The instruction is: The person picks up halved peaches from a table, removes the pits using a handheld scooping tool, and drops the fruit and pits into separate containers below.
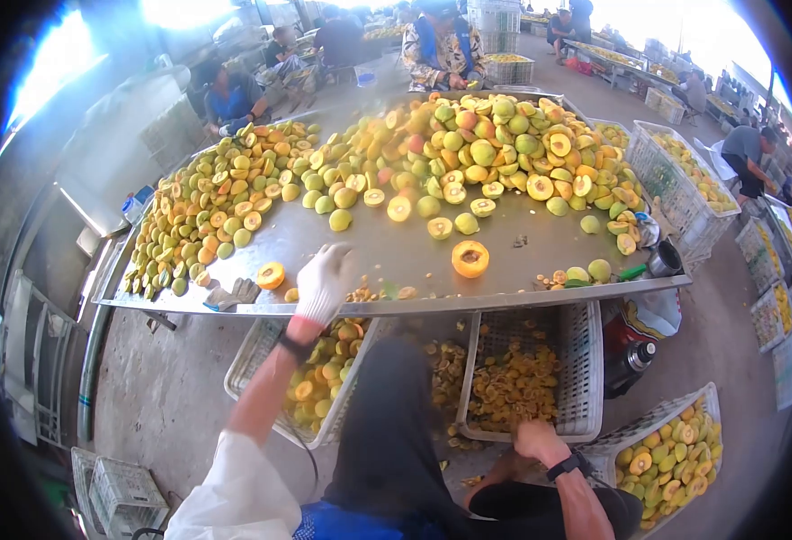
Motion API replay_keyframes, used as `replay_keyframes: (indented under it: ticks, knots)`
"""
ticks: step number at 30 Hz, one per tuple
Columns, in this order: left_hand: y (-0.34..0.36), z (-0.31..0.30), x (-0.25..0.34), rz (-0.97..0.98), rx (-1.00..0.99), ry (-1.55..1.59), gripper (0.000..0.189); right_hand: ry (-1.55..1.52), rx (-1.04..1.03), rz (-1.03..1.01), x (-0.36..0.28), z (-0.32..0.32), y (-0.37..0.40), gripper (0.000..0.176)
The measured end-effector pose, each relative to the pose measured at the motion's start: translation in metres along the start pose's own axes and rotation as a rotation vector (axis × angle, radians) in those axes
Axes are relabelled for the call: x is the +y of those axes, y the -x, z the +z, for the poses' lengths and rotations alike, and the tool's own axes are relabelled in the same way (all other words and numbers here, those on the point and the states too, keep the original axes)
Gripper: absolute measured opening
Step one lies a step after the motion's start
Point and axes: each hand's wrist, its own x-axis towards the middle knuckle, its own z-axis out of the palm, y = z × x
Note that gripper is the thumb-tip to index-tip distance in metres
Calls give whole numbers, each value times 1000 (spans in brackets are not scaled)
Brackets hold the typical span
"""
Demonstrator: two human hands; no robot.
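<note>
My left hand [324,281], in a white knit glove, is over the near edge of the metal table [396,261]. Its fingers are blurred and partly hidden, so their grip does not show. Left of it a cut peach half [271,274] lies close to a grey glove [231,294]. A larger peach half with its brown hollow facing up [470,259] rests farther right. Down by my knee, my bare right hand [541,441] is closed at the near rim of a crate of pits and scraps [580,378]. Whatever it holds is hidden.
Peaches, whole and halved [495,135], are heaped across the table's far side. Below stand a crate of peaches [328,369], a black flask [631,364] and another peach crate [670,463]. A metal cup [665,259] sits at the right corner. A co-worker [441,49] is opposite.
</note>
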Motion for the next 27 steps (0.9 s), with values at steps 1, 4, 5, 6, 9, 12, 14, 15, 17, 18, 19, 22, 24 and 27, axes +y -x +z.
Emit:
replay_keyframes:
  ticks: [1, 4, 5, 6, 9, 12, 14, 15, 17, 18, 19, 22, 24, 27]
  knots:
    - [-27, 21, -12, 8, -91, -126, 29, 60, -80, -98, 4, -4, 3, 30]
    - [-88, 68, -28, 98, -256, -292, 38, 60, -121, -169, 13, -1, -6, 36]
    - [-105, 81, -25, 131, -284, -316, 39, 52, -77, -137, 11, -2, -6, 35]
    - [-118, 93, -24, 150, -290, -321, 40, 42, -36, -101, 10, -2, -6, 34]
    - [-156, 126, -19, 143, -252, -303, 44, -30, 86, -150, 2, -20, -4, 29]
    - [-179, 152, -20, 124, -210, -275, 49, -112, 134, -164, -11, -49, 6, 26]
    - [-187, 168, -30, 121, -187, -240, 53, -156, 165, -170, -14, -59, 9, 26]
    - [-192, 177, -37, 132, -171, -209, 55, -178, 188, -166, -15, -62, 10, 27]
    - [-200, 193, -46, 159, -144, -133, 59, -216, 255, -150, -18, -78, 10, 29]
    - [-199, 194, -45, 150, -135, -107, 61, -229, 276, -149, -22, -88, 12, 30]
    - [-195, 189, -40, 118, -133, -82, 64, -239, 293, -154, -25, -96, 14, 32]
    - [-169, 153, -2, -46, -175, -48, 67, -305, 393, -185, -33, -111, 17, 36]
    - [-154, 141, 9, -72, -215, 68, 67, -330, 540, -247, -39, -122, 21, 32]
    - [-121, 121, 39, -91, -213, 461, 61, -412, 654, -273, -50, -136, 27, 34]
